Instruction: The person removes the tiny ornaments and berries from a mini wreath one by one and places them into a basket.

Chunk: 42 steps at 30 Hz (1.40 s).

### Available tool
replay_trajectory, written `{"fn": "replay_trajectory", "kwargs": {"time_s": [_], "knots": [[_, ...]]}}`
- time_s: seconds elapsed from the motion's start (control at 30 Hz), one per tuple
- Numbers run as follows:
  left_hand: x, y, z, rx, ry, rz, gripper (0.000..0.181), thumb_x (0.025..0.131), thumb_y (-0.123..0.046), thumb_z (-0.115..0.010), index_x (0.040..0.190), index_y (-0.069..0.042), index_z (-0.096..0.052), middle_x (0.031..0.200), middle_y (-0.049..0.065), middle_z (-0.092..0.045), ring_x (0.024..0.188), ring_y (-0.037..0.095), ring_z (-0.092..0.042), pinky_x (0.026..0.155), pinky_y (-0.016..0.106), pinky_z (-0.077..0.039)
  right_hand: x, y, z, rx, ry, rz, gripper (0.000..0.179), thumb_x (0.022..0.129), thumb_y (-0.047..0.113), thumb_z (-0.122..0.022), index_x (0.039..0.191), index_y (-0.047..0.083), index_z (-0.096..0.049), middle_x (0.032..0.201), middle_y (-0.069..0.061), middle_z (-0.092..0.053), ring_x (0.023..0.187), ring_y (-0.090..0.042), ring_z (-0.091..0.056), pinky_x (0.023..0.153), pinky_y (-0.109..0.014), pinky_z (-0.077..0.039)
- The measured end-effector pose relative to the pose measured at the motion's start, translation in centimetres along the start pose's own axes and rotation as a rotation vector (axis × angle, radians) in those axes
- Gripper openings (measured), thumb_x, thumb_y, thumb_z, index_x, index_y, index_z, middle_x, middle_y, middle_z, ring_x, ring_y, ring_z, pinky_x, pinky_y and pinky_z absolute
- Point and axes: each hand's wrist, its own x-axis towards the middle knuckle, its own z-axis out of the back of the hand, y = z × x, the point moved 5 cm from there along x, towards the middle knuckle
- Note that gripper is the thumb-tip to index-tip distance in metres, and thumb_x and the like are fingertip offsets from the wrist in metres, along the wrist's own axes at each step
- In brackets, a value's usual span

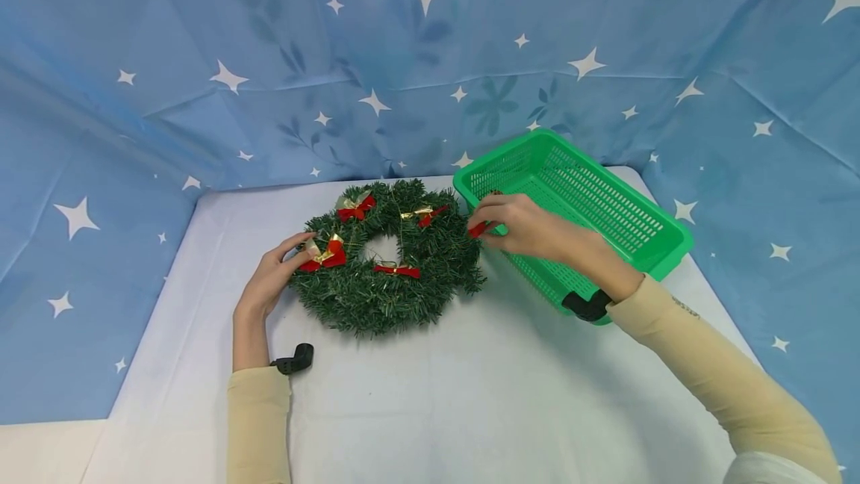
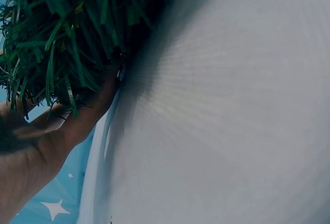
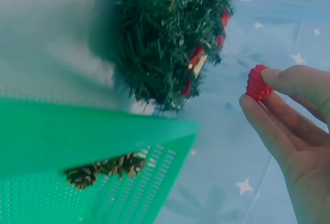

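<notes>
A green artificial wreath (image 1: 376, 301) lies on the white table, with several red and gold bows, such as the front bow (image 1: 398, 271), set among its needles. My left hand (image 1: 269, 275) grips the wreath's left edge beside a bow (image 1: 325, 254); the left wrist view shows fingers (image 2: 87, 113) reaching under the needles, their tips hidden. Between thumb and fingertips, my right hand (image 1: 517, 226) pinches a red raspberry-like berry (image 3: 258, 83). That hand is raised over the near-left rim of the green basket, just right of the wreath and apart from it.
A green plastic basket (image 1: 661, 226) with slotted walls stands at an angle on the right of the table. Brown pine cones (image 3: 82, 175) lie inside it, seen in the right wrist view. Behind the table hangs a blue star-patterned cloth (image 1: 376, 28).
</notes>
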Motion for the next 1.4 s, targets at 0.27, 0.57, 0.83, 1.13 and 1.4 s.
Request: {"fn": "replay_trajectory", "kwargs": {"time_s": [0.27,0.57,0.83,1.13,1.4], "knots": [[-0.1,0.0,0.0,-0.003,-0.005,-0.001,0.068,0.104,-0.04,-0.063,0.162,-0.017,-0.036,0.174,0.007,-0.009,0.16,0.037,-0.001,0.122,0.072,-0.011,-0.7,-1.8,1.2,-0.047,-0.005,-0.084,0.023,0.086,-0.009,-0.074,0.107,0.0,-0.076,0.108,-0.014,-0.071,0.086,-0.026,-0.071,0.067,-0.037,-0.058],[-0.1,-0.1,0.1,0.0,-0.004,0.0,0.067,0.104,-0.039,-0.063,0.162,-0.017,-0.037,0.174,0.007,-0.009,0.16,0.037,-0.001,0.122,0.072,-0.011,-1.7,-4.7,1.3,-0.073,0.012,-0.183,0.021,0.086,-0.007,-0.076,0.106,0.0,-0.077,0.103,-0.013,-0.072,0.081,-0.026,-0.072,0.067,-0.038,-0.059],[-0.1,0.0,0.2,-0.001,-0.002,0.001,0.066,0.104,-0.038,-0.062,0.162,-0.017,-0.037,0.174,0.007,-0.009,0.16,0.036,-0.001,0.123,0.071,-0.011,-2.5,-7.4,0.3,-0.059,0.063,-0.284,0.021,0.087,-0.005,-0.075,0.107,0.0,-0.078,0.103,-0.014,-0.073,0.083,-0.026,-0.069,0.067,-0.037,-0.057],[0.0,0.0,0.1,0.002,-0.002,0.008,0.067,0.104,-0.039,-0.062,0.162,-0.017,-0.037,0.174,0.007,-0.009,0.16,0.037,-0.002,0.122,0.072,-0.012,-3.2,-9.7,-1.4,-0.003,0.108,-0.341,0.021,0.087,-0.008,-0.073,0.106,-0.002,-0.078,0.105,-0.019,-0.075,0.09,-0.03,-0.073,0.075,-0.04,-0.063],[0.1,0.0,0.1,0.001,0.001,0.013,0.067,0.104,-0.039,-0.062,0.162,-0.017,-0.037,0.174,0.006,-0.009,0.16,0.037,-0.001,0.123,0.071,-0.011,-3.7,-11.1,-2.4,0.034,0.133,-0.375,0.022,0.087,-0.01,-0.072,0.108,-0.003,-0.077,0.106,-0.02,-0.076,0.093,-0.032,-0.075,0.077,-0.043,-0.063]]}}
